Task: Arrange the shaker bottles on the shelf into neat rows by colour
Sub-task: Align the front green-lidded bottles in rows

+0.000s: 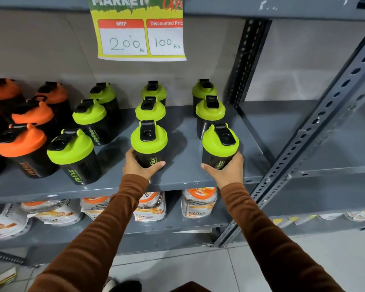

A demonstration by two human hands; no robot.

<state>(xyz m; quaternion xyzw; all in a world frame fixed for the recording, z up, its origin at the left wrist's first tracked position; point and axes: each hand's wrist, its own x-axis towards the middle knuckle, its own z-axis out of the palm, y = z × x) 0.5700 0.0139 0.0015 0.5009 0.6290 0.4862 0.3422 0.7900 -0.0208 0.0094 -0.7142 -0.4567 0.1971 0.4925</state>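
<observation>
Left hand [138,165] grips upright green-lidded shaker [149,142]; spout rearward.

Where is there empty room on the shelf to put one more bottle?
The widest bare strip of the grey shelf runs between the middle green-lidded row, whose front bottle the left hand holds, and the right row, whose front bottle the right hand holds. A narrower strip lies left of the middle row. The orange-lidded bottles at far left are crowded.
</observation>
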